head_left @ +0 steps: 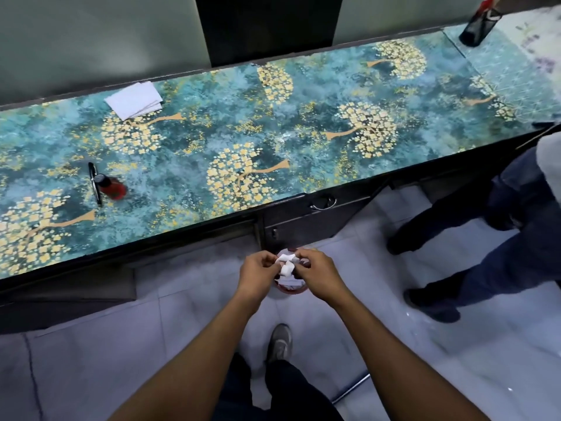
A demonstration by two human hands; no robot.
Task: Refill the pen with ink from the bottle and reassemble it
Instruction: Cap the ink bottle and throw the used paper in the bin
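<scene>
A black pen lies on the patterned table at the left. Right beside it stands a red ink bottle with a black cap. My left hand and my right hand are held together below the table's front edge, over a small red bin on the floor. Both pinch a crumpled white tissue between their fingers. Most of the bin is hidden by my hands.
A stack of white paper lies at the table's far left. A black mesh pen holder stands at the far right. A drawer with a metal handle is under the table. Another person's legs stand at the right.
</scene>
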